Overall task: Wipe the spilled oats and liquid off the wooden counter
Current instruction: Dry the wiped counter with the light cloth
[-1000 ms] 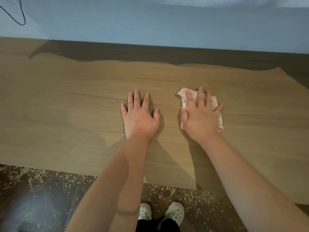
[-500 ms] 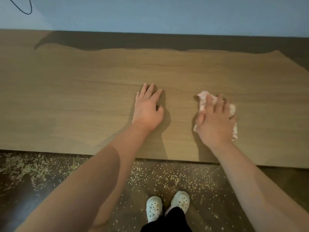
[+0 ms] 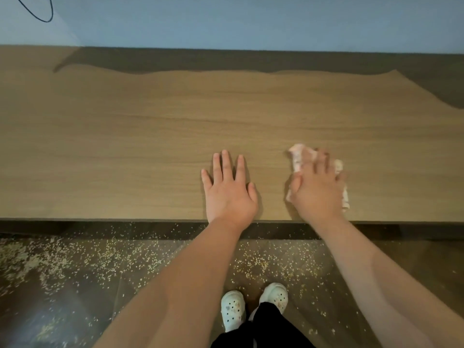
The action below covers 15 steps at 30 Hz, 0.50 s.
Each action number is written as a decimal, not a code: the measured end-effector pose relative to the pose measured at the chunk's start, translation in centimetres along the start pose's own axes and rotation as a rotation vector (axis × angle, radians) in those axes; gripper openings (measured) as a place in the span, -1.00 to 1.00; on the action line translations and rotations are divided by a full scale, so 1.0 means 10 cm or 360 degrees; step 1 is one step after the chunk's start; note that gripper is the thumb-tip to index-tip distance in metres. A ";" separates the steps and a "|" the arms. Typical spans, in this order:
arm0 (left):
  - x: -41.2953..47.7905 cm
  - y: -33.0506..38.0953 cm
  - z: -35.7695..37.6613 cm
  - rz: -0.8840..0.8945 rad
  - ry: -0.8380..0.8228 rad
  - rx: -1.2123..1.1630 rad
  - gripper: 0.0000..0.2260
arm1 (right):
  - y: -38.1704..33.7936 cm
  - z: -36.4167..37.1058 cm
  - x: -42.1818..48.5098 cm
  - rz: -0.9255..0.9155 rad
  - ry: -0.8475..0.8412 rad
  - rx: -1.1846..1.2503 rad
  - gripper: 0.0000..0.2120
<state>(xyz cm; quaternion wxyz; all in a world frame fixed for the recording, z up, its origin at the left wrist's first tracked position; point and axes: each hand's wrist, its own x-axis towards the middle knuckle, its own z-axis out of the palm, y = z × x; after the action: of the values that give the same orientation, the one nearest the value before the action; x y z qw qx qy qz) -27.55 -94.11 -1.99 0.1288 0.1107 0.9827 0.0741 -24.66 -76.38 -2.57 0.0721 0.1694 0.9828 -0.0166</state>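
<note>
The wooden counter [image 3: 125, 146] fills the middle of the view, and I see no oats or liquid on its surface. My right hand [image 3: 317, 189] presses flat on a crumpled pinkish-white cloth [image 3: 298, 156] near the counter's front edge. The cloth sticks out past my fingertips and on both sides of the hand; my palm hides the rest of it. My left hand [image 3: 229, 192] rests flat on the bare wood just left of it, fingers spread, holding nothing.
Spilled oats [image 3: 82, 257] are scattered over the dark floor below the counter's front edge [image 3: 100, 219], thickest at the left. My white clogs [image 3: 233, 308] stand among them. A pale blue wall [image 3: 251, 21] backs the counter, with a black cable [image 3: 47, 16] at top left.
Both hands have slid back toward the counter's front edge, the right one dragging the cloth with it. My left fingers have spread apart again. The view has tilted down toward the floor.
</note>
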 end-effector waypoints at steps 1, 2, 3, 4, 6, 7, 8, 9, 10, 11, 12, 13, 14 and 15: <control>0.00 0.00 0.00 0.0005 0.0003 -0.0007 -0.41 | -0.03 0.04 -0.12 -0.0258 -0.0008 -0.0032 -0.44; 0.00 -0.01 0.00 0.0008 0.0003 -0.0012 -0.42 | 0.01 0.07 -0.23 -0.0541 -0.0029 -0.0059 -0.46; 0.00 -0.01 0.00 0.0011 0.0002 -0.0014 -0.42 | 0.13 0.08 -0.28 -0.0814 -0.0065 -0.0101 -0.47; -0.01 -0.01 0.00 0.0014 0.0000 -0.0015 -0.42 | 0.29 0.06 -0.26 -0.1020 -0.0098 -0.0148 -0.47; -0.01 0.00 -0.01 0.0017 0.0008 -0.0024 -0.42 | 0.62 0.03 -0.15 -0.1084 -0.0096 -0.0211 -0.48; -0.01 0.00 -0.01 0.0017 0.0014 -0.0029 -0.41 | 0.74 0.00 -0.07 -0.0940 -0.0093 -0.0193 -0.46; -0.01 -0.01 -0.01 0.0017 0.0021 -0.0031 -0.41 | 0.82 -0.02 0.01 -0.0703 -0.0098 -0.0136 -0.44; -0.01 -0.01 0.00 0.0019 0.0026 -0.0029 -0.41 | 0.85 -0.02 0.07 -0.0424 -0.0095 -0.0056 -0.41; -0.01 -0.01 0.00 0.0021 0.0027 -0.0027 -0.41 | 0.81 -0.01 0.11 -0.0146 -0.0048 0.0024 -0.39; -0.01 -0.02 0.00 0.0023 0.0025 -0.0029 -0.41 | 0.69 -0.01 0.13 0.0101 0.0002 0.0076 -0.39; -0.01 -0.01 0.00 0.0025 0.0023 -0.0034 -0.41 | 0.51 -0.01 0.11 0.0256 0.0031 0.0090 -0.39; -0.01 -0.01 0.00 0.0025 0.0017 -0.0040 -0.41 | 0.32 0.01 0.05 0.0285 0.0035 0.0073 -0.40; -0.01 -0.01 0.00 0.0026 0.0013 -0.0047 -0.41 | 0.14 0.04 -0.02 0.0181 0.0036 0.0051 -0.42; -0.01 -0.01 0.00 0.0031 0.0010 -0.0050 -0.41 | -0.01 0.06 -0.12 -0.0022 0.0032 0.0035 -0.43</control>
<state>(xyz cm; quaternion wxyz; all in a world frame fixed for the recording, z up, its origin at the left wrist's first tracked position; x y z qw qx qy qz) -27.48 -94.21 -1.94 0.1268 0.1181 0.9806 0.0912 -23.51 -76.85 -3.04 0.0602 0.1636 0.9843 -0.0262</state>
